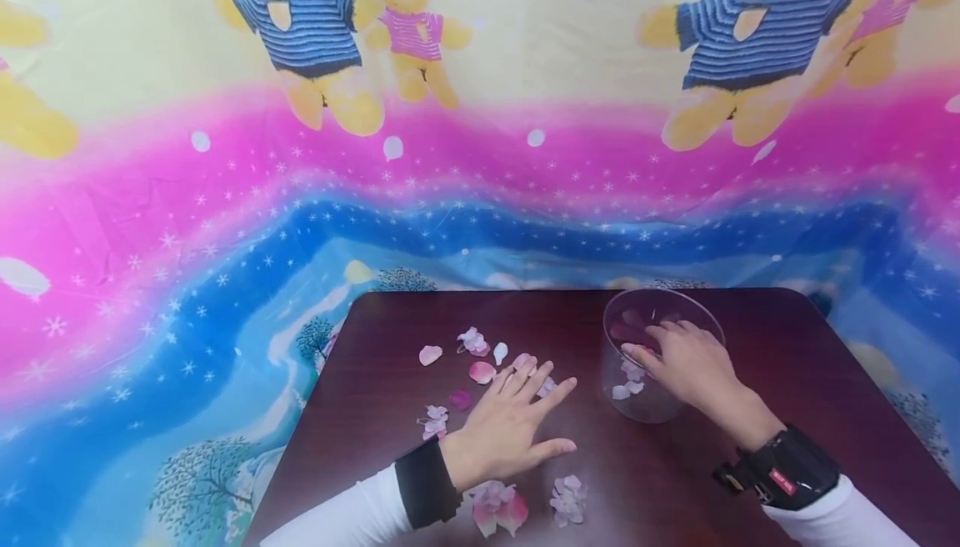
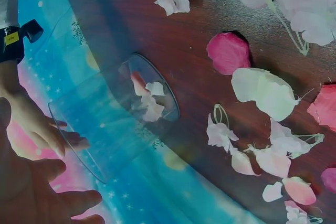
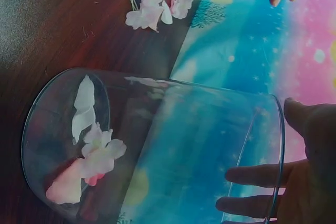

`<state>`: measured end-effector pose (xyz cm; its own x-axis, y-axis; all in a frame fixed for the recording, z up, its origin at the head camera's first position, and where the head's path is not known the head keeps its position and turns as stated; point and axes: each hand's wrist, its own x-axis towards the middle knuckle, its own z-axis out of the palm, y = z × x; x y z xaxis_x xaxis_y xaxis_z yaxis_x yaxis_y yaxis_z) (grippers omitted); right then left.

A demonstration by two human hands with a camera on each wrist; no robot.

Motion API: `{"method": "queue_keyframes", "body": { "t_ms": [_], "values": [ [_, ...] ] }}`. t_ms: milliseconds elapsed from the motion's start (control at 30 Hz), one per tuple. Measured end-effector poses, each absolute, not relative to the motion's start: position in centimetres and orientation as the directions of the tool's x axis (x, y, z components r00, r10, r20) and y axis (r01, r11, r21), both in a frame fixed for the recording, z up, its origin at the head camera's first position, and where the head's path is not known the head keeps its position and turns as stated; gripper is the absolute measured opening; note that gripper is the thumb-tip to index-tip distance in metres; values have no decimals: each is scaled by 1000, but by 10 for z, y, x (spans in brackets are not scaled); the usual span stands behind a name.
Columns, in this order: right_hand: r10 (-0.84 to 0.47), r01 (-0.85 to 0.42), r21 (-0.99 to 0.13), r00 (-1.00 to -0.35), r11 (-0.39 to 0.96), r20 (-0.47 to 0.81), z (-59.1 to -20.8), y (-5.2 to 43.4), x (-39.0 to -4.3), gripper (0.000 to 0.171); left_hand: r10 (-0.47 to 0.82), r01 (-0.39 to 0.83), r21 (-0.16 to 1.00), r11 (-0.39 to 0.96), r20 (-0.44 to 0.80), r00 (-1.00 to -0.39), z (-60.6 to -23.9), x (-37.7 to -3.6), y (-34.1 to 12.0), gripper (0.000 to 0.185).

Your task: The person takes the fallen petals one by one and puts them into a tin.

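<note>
My left hand (image 1: 517, 426) lies flat on the dark wooden table (image 1: 390, 347), fingers spread and straight among loose pink and white petals (image 1: 482, 372). In the left wrist view its fingers (image 2: 63, 200) show at the bottom left, with petals (image 2: 265, 92) scattered on the wood. My right hand (image 1: 690, 363) rests over the rim of a clear round container (image 1: 622, 409), its fingers dipping inside. The right wrist view has the straight fingers (image 3: 252, 174) within the container (image 3: 173, 145) rim and the thumb outside. A few petals (image 3: 94, 156) lie on the container's bottom. Nothing shows between the fingers.
More petal clusters (image 1: 495, 507) lie near the table's front edge by my left wrist. A bright cloth (image 1: 225, 222) with teddy bears, a pink band and a blue band hangs behind and to the left of the table. Black bands sit on both wrists.
</note>
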<state>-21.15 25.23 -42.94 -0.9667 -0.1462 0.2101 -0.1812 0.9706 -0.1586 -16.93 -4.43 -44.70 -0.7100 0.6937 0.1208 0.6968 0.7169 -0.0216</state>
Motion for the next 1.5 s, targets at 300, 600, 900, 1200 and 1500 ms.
{"method": "queue_keyframes", "body": {
  "t_ms": [300,600,900,1200,1500],
  "values": [
    [-128,-163,-198,-976,967,179,-430,245,-210,74,690,694,-8,720,112,-715,-448,-172,-47,74],
    [-205,-258,-203,-946,945,249,-435,220,-197,73,639,642,45,765,69,-766,-446,-180,-58,76],
    [-298,-362,-176,-903,915,309,-451,186,-182,76,578,580,49,813,50,-815,-447,-187,-81,77],
    [-363,-427,-157,-875,891,321,-479,162,-167,76,547,550,75,832,65,-835,-450,-191,-95,77],
    [-384,-452,-130,-852,882,355,-485,152,-165,75,547,549,70,833,54,-836,-459,-189,-100,77]
  ]
}}
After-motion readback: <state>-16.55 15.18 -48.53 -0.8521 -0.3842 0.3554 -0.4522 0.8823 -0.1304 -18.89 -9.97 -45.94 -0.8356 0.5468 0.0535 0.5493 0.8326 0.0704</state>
